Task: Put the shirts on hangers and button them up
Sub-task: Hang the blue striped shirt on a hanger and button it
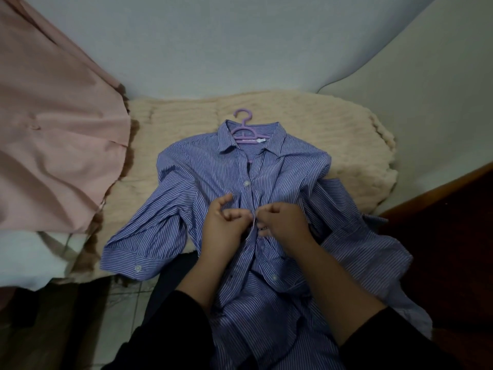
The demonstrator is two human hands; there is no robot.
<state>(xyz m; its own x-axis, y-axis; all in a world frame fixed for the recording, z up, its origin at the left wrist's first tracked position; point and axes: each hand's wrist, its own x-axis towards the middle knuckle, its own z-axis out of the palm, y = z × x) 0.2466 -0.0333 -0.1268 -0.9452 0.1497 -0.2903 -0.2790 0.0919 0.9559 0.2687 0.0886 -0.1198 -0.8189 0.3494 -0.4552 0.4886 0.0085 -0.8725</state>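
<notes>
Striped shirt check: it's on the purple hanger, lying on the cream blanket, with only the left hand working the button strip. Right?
Not quite. Both hands are on the button strip: the left hand and the right hand each pinch the front of the striped shirt. The head view shows it. The rest holds: purple hanger, cream blanket.

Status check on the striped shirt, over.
Left hand and right hand pinch the placket mid-chest. Blue striped shirt on lilac plastic hanger, one button fastened above. Nothing in the way.

dim, soft, edges warped
</notes>
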